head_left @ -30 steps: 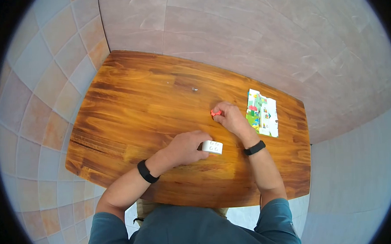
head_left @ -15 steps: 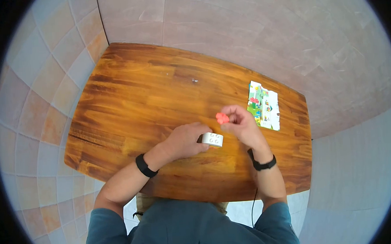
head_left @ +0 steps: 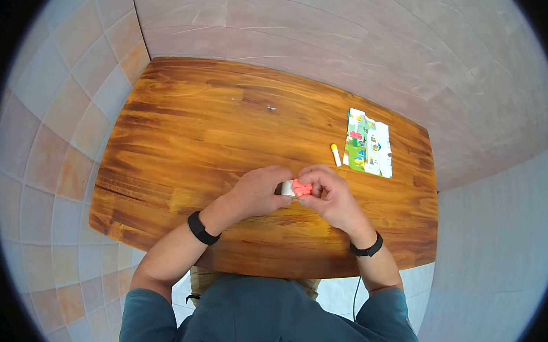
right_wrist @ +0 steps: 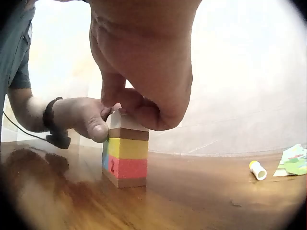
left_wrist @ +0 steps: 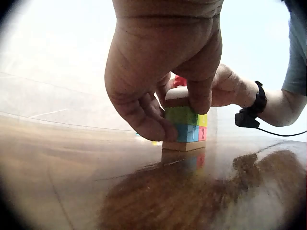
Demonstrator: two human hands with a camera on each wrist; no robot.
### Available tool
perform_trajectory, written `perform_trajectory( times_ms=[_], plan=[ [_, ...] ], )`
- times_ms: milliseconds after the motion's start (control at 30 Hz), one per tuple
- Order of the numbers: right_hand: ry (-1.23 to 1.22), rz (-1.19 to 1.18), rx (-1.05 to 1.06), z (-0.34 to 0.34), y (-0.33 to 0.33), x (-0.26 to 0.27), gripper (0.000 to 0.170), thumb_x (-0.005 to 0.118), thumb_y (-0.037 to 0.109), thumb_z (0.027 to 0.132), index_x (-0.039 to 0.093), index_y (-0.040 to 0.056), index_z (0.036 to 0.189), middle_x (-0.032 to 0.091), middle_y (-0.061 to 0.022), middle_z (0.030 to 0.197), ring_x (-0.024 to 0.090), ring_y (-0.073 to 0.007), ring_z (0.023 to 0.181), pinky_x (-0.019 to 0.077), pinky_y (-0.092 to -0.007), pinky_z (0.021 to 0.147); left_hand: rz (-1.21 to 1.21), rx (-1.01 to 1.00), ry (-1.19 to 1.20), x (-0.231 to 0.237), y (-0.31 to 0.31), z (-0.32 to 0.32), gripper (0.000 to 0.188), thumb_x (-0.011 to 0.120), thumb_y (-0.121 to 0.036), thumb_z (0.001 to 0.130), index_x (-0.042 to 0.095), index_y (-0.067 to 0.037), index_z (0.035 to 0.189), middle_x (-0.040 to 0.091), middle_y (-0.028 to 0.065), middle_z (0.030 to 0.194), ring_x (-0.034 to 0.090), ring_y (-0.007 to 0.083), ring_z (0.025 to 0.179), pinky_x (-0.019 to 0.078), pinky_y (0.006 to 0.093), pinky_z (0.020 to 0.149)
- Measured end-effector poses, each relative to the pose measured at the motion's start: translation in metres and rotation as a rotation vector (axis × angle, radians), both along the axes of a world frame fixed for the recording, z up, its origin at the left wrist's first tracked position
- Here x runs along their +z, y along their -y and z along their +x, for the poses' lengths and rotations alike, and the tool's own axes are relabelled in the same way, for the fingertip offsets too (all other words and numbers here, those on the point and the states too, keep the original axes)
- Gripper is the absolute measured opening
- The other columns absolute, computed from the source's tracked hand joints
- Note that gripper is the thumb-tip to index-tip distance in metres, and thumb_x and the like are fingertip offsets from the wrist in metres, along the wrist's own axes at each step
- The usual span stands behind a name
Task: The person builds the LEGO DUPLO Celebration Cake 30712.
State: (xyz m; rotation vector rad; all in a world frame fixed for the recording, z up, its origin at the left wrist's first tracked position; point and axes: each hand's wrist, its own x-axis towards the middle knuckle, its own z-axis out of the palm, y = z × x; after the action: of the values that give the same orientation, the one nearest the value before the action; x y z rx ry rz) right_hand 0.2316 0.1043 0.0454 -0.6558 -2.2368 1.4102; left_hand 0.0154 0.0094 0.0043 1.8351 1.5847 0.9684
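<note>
A short stack of toy building bricks stands upright on the wooden table (head_left: 181,144). In the right wrist view it shows a brown base, a red brick (right_wrist: 132,167) marked 2, a yellow brick (right_wrist: 128,149), a brown layer and a white top brick (right_wrist: 125,120). The left wrist view adds its green brick (left_wrist: 178,116) and blue brick (left_wrist: 186,133). My left hand (head_left: 259,191) grips the stack between thumb and fingers. From the right, my right hand (head_left: 335,199) pinches a red flower-shaped brick (head_left: 301,188) at the white brick's studded top.
Beyond the right hand stands a small white cylinder with a yellow top (head_left: 336,155). Beside it lies a colourful torn-edged leaflet (head_left: 374,145). A tiny shiny scrap (head_left: 271,108) is farther back, and walls border the table's left and far sides.
My right hand has lifted the red flower-shaped brick and brought it left and nearer to the white brick. The yellow-topped cylinder now shows. My left hand keeps its grip on the stack.
</note>
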Motion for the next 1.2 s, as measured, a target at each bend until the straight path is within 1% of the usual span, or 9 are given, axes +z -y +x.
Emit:
perform_trajectory(
  times_ms=[333,433,533,633,867,967,1033,1133,1200],
  plan=[
    [-0.008,0.115,0.001,0.002,0.001,0.005,0.031,0.080,-0.003,0.089,0.072,0.0034,0.118,0.065,-0.0079,0.124,0.059,-0.0125,0.074,0.0508,-0.0272,0.066,-0.079,-0.032,-0.025,0.007,-0.002,0.000,0.037,0.083,-0.027,0.084,0.070,-0.009,0.113,0.070,0.0140,0.102,0.069,0.0355,0.094,0.0552,0.0463,0.080],
    [-0.077,-0.060,-0.146,0.012,-0.032,0.004,0.029,0.080,0.001,0.093,0.071,0.0009,0.121,0.069,-0.0016,0.104,0.057,-0.0074,0.077,0.0503,-0.0250,0.069,-0.002,-0.017,0.005,0.001,-0.001,0.000,0.039,0.085,-0.026,0.083,0.071,-0.008,0.115,0.070,0.0130,0.100,0.069,0.0339,0.091,0.0557,0.0441,0.079],
    [0.117,0.279,-0.391,0.017,-0.080,-0.013,0.031,0.079,0.008,0.094,0.071,0.0013,0.123,0.071,-0.0051,0.096,0.061,-0.0133,0.076,0.0525,-0.0287,0.071,-0.037,-0.031,-0.003,0.007,0.000,-0.001,0.041,0.083,-0.026,0.084,0.071,-0.009,0.119,0.071,0.0138,0.107,0.070,0.0351,0.097,0.0560,0.0449,0.083],
    [0.402,0.546,-0.349,0.014,-0.101,-0.029,0.032,0.078,0.010,0.090,0.070,0.0015,0.119,0.073,-0.0245,0.112,0.071,-0.0429,0.104,0.0578,-0.0491,0.088,-0.087,-0.031,-0.027,0.011,0.000,-0.002,0.041,0.081,-0.026,0.085,0.071,-0.009,0.121,0.072,0.0145,0.111,0.070,0.0362,0.101,0.0560,0.0461,0.086],
    [0.524,0.570,-0.329,0.001,-0.111,-0.039,0.037,0.079,0.009,0.088,0.067,0.0026,0.123,0.073,-0.0245,0.111,0.072,-0.0426,0.101,0.0585,-0.0488,0.086,-0.124,-0.005,-0.042,0.010,0.004,-0.007,0.042,0.081,-0.028,0.086,0.070,-0.009,0.123,0.072,0.0145,0.112,0.070,0.0363,0.103,0.0560,0.0467,0.087],
    [0.476,0.491,-0.344,0.005,-0.105,-0.035,0.040,0.078,0.006,0.090,0.065,0.0005,0.128,0.075,-0.0175,0.104,0.075,-0.0327,0.093,0.0596,-0.0407,0.080,-0.121,-0.002,-0.049,0.013,0.005,-0.007,0.042,0.080,-0.028,0.087,0.070,-0.009,0.123,0.072,0.0148,0.112,0.070,0.0368,0.104,0.0560,0.0471,0.088],
    [0.088,-0.156,-0.293,0.011,-0.106,-0.041,0.040,0.076,0.004,0.094,0.064,-0.0025,0.131,0.073,-0.0063,0.102,0.071,-0.0159,0.087,0.0573,-0.0297,0.077,-0.132,0.002,-0.047,0.016,0.006,-0.007,0.042,0.080,-0.028,0.087,0.070,-0.009,0.123,0.072,0.0149,0.111,0.070,0.0369,0.104,0.0560,0.0471,0.088],
    [-0.111,-0.395,-0.158,0.014,-0.073,0.004,0.040,0.074,0.001,0.098,0.062,-0.0043,0.136,0.068,0.0011,0.102,0.062,-0.0054,0.085,0.0530,-0.0233,0.076,-0.126,0.009,-0.042,0.015,0.007,-0.008,0.041,0.079,-0.028,0.088,0.071,-0.009,0.123,0.073,0.0150,0.110,0.070,0.0372,0.103,0.0560,0.0469,0.088],
    [-0.199,-0.419,-0.104,0.013,-0.045,0.026,0.034,0.072,-0.002,0.099,0.066,-0.0031,0.132,0.066,0.0010,0.105,0.060,-0.0054,0.082,0.0525,-0.0246,0.076,-0.109,0.009,-0.033,0.016,0.006,-0.007,0.041,0.079,-0.028,0.088,0.071,-0.009,0.123,0.073,0.0150,0.109,0.070,0.0373,0.103,0.0561,0.0468,0.088]
  ],
)
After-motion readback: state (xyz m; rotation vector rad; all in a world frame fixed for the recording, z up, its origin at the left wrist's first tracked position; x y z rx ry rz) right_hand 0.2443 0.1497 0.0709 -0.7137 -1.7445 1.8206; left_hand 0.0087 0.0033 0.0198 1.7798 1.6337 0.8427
